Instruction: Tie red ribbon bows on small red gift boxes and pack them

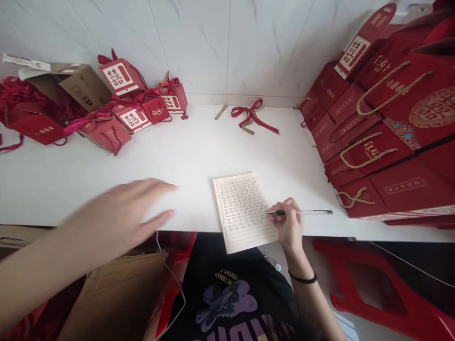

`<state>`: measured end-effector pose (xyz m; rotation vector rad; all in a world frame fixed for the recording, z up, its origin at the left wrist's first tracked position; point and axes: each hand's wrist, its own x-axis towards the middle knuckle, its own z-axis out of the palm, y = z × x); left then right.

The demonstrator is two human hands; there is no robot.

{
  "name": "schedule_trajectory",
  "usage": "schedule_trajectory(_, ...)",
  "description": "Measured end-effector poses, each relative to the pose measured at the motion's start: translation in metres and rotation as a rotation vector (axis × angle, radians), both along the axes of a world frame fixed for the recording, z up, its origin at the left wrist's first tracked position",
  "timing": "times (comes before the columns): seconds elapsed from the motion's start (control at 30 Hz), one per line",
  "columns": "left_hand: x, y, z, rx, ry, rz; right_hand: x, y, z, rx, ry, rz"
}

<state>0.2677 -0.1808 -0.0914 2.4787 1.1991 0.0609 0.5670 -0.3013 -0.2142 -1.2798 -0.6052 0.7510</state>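
A lined notebook (245, 208) lies open at a page filled with rows of handwriting, its lower edge jutting past the table's front edge. My right hand (289, 222) rests at its right side, fingers closed around a pen (313, 212) with a clear barrel and black grip. The pen tip points left at the written rows. My left hand (138, 208) hovers over the table left of the notebook, slightly blurred. Its thumb and fingers are apart, and nothing is between them.
Small red gift boxes (131, 118) and an opened cardboard box (85, 87) stand back left. Red gift bags (387, 137) are stacked at the right. A red ribbon (254, 116) lies near the wall. Below are a red stool (384, 284) and a large carton (117, 293).
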Motion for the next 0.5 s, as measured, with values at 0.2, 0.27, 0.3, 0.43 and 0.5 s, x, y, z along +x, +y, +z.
schedule_trajectory(0.2,0.104,0.023,-0.059,-0.370,-0.073,-0.412,-0.012,0.006,0.002,-0.074,-0.131,0.159)
schedule_trajectory(0.27,0.110,0.033,-0.077,-0.437,-0.045,-0.402,-0.012,0.012,0.003,-0.081,-0.171,0.199)
schedule_trajectory(0.3,0.109,0.037,-0.082,-0.462,-0.025,-0.391,-0.012,0.015,0.004,-0.083,-0.186,0.218)
schedule_trajectory(0.43,0.097,0.045,-0.081,-0.460,0.098,-0.394,-0.015,0.023,0.005,-0.074,-0.261,0.231)
schedule_trajectory(0.5,0.095,0.048,-0.077,-0.432,0.175,-0.400,-0.014,0.023,0.005,-0.100,-0.339,0.168)
